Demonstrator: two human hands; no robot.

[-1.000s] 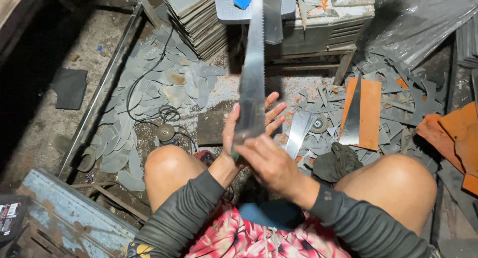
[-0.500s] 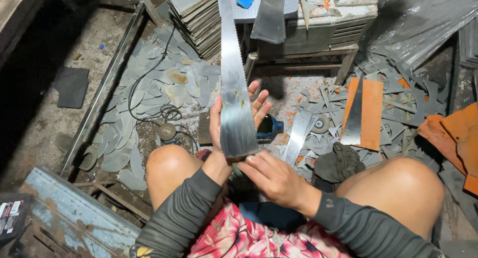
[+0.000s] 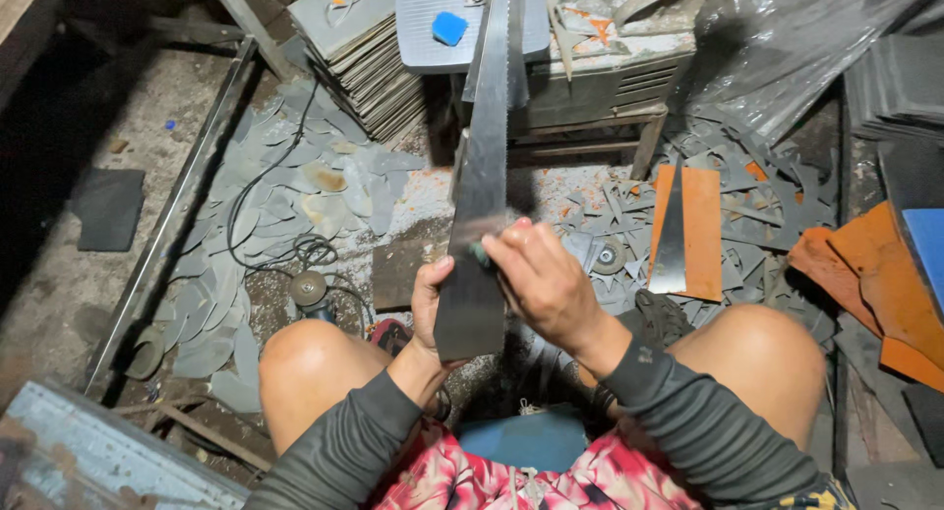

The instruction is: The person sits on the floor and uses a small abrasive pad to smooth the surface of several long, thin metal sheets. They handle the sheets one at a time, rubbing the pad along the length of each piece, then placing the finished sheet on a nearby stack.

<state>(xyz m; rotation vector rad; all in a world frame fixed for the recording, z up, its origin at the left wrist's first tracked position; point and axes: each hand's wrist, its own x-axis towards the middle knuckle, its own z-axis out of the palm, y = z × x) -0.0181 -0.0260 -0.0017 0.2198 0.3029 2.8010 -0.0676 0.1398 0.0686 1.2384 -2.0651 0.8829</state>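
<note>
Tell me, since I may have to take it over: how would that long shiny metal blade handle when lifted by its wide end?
The long tapered steel blade probably stays fairly stiff: it runs straight though the left hand grips only its wide end. Its polished, reflective face likely feels slippery. It looks thin, so the edges may bite; the right hand touches the flat face with a small green pad.

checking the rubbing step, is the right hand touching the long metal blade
Touching. The head view shows the right hand pressing its fingertips, with a small dark pad, onto the face of the long metal blade.
</note>
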